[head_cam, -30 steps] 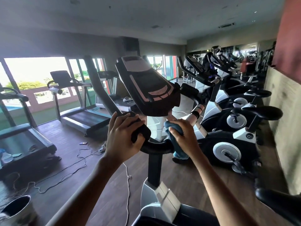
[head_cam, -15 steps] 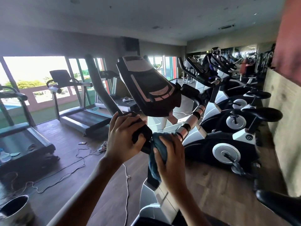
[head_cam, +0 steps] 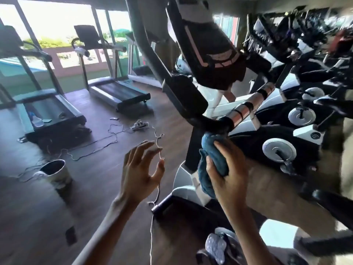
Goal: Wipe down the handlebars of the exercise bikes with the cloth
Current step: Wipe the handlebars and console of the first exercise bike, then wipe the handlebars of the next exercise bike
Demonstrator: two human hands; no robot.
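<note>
Curved black handlebar point(head_cam: 207, 122), bunched blue cloth point(head_cam: 214, 159) beneath

Left hand point(head_cam: 142, 173): raised, palm turned toward the right, fingers point(head_cam: 145, 150) spread and slightly curled, thumb apart from them; nothing is in its grasp and it touches nothing. Left forearm: bare, rising from the lower left edge of the view. Right hand point(head_cam: 227, 175): raised, fingers closed around a bunched cloth point(head_cam: 212, 155). Right forearm: bare, rising from the lower right
</note>
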